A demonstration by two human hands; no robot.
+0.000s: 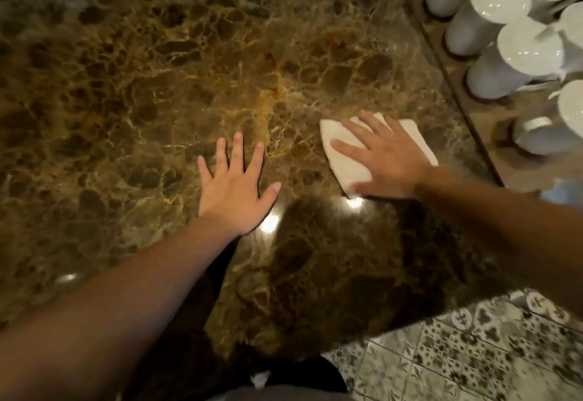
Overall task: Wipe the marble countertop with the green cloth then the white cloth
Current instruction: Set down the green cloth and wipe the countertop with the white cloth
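The brown veined marble countertop (142, 85) fills most of the view. A folded white cloth (344, 165) lies flat on it at the right of centre. My right hand (383, 161) presses down on that cloth with spread fingers. To its left my left hand (235, 189) rests flat on the bare marble, palm down, fingers apart, holding nothing. No green cloth is in view.
Stacks of white cups and saucers (511, 38) stand on a raised ledge along the right edge, close to the cloth. Patterned floor tiles (457, 353) show past the counter's near right corner. Ceiling lights glare on the marble near my hands.
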